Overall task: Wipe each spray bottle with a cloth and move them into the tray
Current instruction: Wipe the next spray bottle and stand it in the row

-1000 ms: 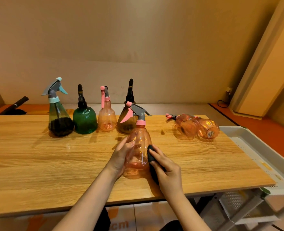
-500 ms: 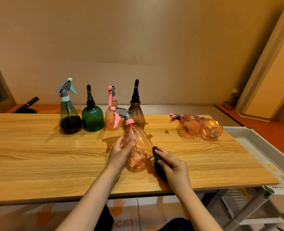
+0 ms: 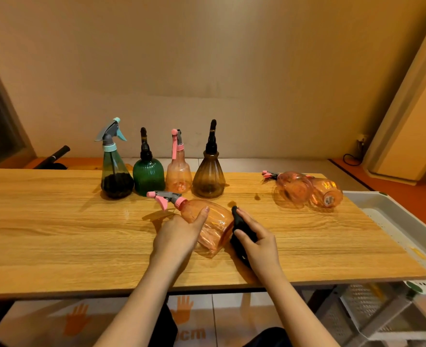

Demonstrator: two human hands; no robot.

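My left hand (image 3: 178, 234) grips an orange spray bottle (image 3: 215, 221) tipped far to the left, its pink and grey nozzle pointing left. My right hand (image 3: 257, 242) holds a dark cloth (image 3: 239, 225) against the bottle's right side and base. Behind stand several bottles in a row: a teal-topped one (image 3: 114, 169), a green one (image 3: 148, 170), a small orange one (image 3: 178, 171) and a brown one (image 3: 209, 175). Two orange bottles (image 3: 304, 187) lie on their sides at the right. The white tray (image 3: 392, 221) sits off the table's right edge.
The wooden table (image 3: 56, 234) fills the view, with its front edge close to me. A wall is behind it. A black handle (image 3: 54, 156) lies at the back left. A white perforated basket (image 3: 372, 311) sits below the tray at the lower right.
The orange bottle has tilted from upright to nearly lying down, nozzle swinging left. My right hand with the cloth has shifted along the bottle's side towards its base.
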